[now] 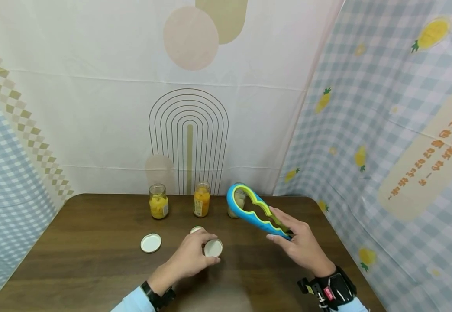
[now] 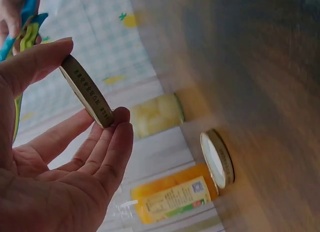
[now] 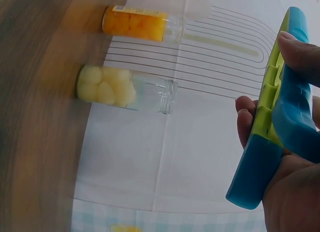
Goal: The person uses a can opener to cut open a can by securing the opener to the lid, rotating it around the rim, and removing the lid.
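Head view: the left hand [image 1: 192,255] is seen low over the dark wood-grain table [image 1: 74,260], with a round white-faced metal jar lid [image 1: 213,248] pinched at its fingertips just above the surface; a second lid [image 1: 196,229] lies partly hidden behind the fingers and a third white lid [image 1: 150,243] lies flat, apart to the left. The right hand [image 1: 301,247] is closed round the narrow end of a blue-and-green plastic multi-ring jar opener [image 1: 255,211], held up off the table with its wide ring toward the three open glass jars at the back — one of yellow fruit [image 1: 158,201], one of orange fruit [image 1: 202,199], and one of pale fruit [image 1: 238,203] partly screened by the opener. Left wrist view: the held lid [image 2: 86,90] is gripped edge-on between thumb and fingertips [image 2: 120,123], the palm otherwise loose; another lid [image 2: 218,158] stands on edge at the table. It is judged that the lid should be lowered level and released only once flat, clear of the neighbouring lid, so that it is not left rolling. Right wrist view: the opener [image 3: 280,127] is wrapped by curled fingers and thumb, well apart from the pale-fruit jar [image 3: 125,89] and the orange-fruit jar [image 3: 142,22] — it is best kept high and away from the jar mouths.
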Available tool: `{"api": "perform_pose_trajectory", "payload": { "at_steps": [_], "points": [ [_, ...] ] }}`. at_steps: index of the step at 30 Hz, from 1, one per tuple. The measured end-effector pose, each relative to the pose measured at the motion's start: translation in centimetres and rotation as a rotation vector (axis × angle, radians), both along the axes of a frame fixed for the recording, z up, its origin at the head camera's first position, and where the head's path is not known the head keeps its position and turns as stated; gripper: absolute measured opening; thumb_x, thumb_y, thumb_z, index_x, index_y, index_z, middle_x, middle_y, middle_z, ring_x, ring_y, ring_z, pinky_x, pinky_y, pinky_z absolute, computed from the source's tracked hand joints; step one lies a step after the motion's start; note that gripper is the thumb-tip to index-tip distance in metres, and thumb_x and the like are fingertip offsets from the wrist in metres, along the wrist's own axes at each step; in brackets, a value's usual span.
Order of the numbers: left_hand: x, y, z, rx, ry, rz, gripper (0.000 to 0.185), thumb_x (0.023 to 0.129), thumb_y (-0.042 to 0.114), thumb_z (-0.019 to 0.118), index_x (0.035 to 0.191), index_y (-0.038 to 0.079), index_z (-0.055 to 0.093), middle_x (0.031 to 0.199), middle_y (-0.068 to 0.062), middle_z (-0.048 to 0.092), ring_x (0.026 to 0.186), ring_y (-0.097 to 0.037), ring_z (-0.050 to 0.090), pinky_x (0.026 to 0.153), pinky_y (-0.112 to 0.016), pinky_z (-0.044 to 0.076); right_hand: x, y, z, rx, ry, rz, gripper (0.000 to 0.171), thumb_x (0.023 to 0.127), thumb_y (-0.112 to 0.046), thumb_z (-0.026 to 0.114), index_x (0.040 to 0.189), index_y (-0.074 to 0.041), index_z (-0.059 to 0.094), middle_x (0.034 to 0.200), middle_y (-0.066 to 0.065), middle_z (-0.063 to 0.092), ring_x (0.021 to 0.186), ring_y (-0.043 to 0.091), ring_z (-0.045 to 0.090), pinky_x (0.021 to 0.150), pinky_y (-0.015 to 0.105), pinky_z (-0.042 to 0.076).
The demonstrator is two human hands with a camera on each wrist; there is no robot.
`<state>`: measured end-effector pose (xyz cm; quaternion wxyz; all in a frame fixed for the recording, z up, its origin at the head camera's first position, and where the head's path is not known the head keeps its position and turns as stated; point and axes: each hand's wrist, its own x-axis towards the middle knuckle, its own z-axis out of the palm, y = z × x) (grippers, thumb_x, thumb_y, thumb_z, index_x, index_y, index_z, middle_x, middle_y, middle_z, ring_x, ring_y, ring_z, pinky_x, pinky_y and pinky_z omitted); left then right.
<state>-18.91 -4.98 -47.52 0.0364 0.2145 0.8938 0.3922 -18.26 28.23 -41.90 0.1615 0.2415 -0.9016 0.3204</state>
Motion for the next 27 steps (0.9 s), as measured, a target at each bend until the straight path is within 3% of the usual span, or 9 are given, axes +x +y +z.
{"api": "perform_pose_trajectory", "payload": {
  "at_steps": [3,6,9,11,16,22,24,27],
  "points": [
    [0.2,0.9,-0.5,-0.056,0.008,-0.042,0.060,0.085,0.036,0.092,0.131,0.003,0.074,0.112,-0.005,0.070,0.098,-0.017,0.065,0.079,-0.033,0.055,0.1,0.0,0.0,0.001,0.007,-0.004,0.077,0.092,-0.021,0.086,0.160,-0.022,0.051,0.159,0.009,0.058,0.142,0.029,0.060,0.109,0.046,0.057],
    [0.4,2.1,-0.9,-0.138,0.027,-0.078,0.058,0.084,0.040,0.092,0.125,0.002,0.076,0.109,-0.005,0.071,0.095,-0.015,0.065,0.080,-0.032,0.054,0.2,0.0,0.1,-0.008,0.017,-0.006,0.076,0.092,-0.022,0.086,0.160,-0.022,0.051,0.159,0.009,0.058,0.142,0.029,0.060,0.111,0.027,0.053],
    [0.4,3.6,-1.2,-0.248,0.066,-0.100,0.054,0.082,0.040,0.094,0.119,0.004,0.078,0.110,-0.006,0.073,0.095,-0.016,0.067,0.082,-0.034,0.056,0.3,0.0,0.1,-0.037,0.019,-0.007,0.075,0.093,-0.021,0.086,0.160,-0.022,0.051,0.159,0.009,0.058,0.142,0.030,0.059,0.110,0.010,0.043],
    [0.2,4.7,-1.4,-0.344,0.088,-0.122,0.050,0.081,0.039,0.094,0.115,0.005,0.079,0.109,-0.006,0.073,0.095,-0.018,0.067,0.083,-0.034,0.057,0.4,-0.1,0.1,-0.052,0.015,-0.016,0.075,0.092,-0.021,0.086,0.159,-0.024,0.051,0.159,0.008,0.058,0.142,0.030,0.059,0.108,0.005,0.040],
    [-0.5,7.6,-1.6,-0.537,0.072,-0.165,0.039,0.081,0.032,0.095,0.112,0.013,0.080,0.109,-0.006,0.066,0.096,-0.020,0.060,0.082,-0.030,0.057,0.6,-0.2,0.0,-0.055,-0.001,-0.030,0.074,0.093,-0.023,0.086,0.159,-0.022,0.053,0.159,0.006,0.059,0.142,0.029,0.059,0.106,0.008,0.045],
    [-1.3,9.6,-1.5,-0.590,0.062,-0.163,0.032,0.083,0.018,0.093,0.113,0.017,0.080,0.112,-0.008,0.067,0.104,-0.026,0.062,0.093,-0.037,0.058,0.7,0.0,-0.1,-0.053,0.012,-0.028,0.074,0.093,-0.022,0.086,0.159,-0.019,0.053,0.159,0.008,0.059,0.141,0.029,0.060,0.106,0.010,0.048],
    [-2.0,10.1,-2.2,-0.586,0.049,-0.155,0.032,0.082,0.016,0.094,0.110,0.017,0.080,0.112,-0.009,0.067,0.104,-0.027,0.062,0.093,-0.038,0.058,0.8,0.1,-0.1,-0.055,0.018,-0.025,0.074,0.092,-0.021,0.086,0.158,-0.019,0.053,0.158,0.009,0.059,0.141,0.030,0.060,0.105,0.010,0.048],
    [-4.1,10.8,-5.2,-0.573,0.042,-0.143,0.034,0.078,0.020,0.097,0.107,0.018,0.080,0.112,-0.009,0.066,0.103,-0.027,0.062,0.087,-0.037,0.059,0.9,0.2,0.0,-0.053,0.021,-0.025,0.074,0.092,-0.021,0.086,0.159,-0.022,0.052,0.158,0.009,0.059,0.141,0.029,0.060,0.105,0.009,0.047]
  ]
}}
